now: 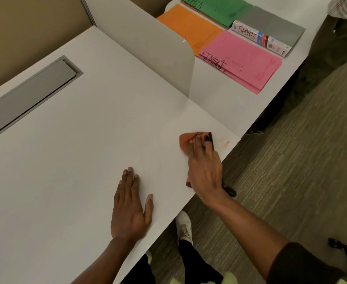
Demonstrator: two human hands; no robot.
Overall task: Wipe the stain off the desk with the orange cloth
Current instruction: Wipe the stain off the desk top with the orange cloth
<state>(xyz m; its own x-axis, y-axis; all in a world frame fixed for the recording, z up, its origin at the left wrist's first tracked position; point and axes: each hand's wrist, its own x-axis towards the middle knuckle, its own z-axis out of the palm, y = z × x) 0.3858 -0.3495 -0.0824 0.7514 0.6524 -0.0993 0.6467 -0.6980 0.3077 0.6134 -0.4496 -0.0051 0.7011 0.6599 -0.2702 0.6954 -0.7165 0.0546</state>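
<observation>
The orange cloth (186, 141) lies on the white desk (86, 130) near its right front edge, pressed down under my right hand (204, 169), whose fingers grip it. A faint orange stain (226, 143) marks the desk just right of the cloth, close to the edge. My left hand (130, 206) rests flat on the desk with fingers spread, to the left of the right hand and holding nothing.
A grey divider panel (158, 48) stands behind the wiping spot. Beyond it lie orange (189, 27), pink (244, 62), green (219, 9) and grey (271, 27) folders. A cable tray lid (31, 93) is set in the desk at left. Another person's legs (332, 48) stand at the far right.
</observation>
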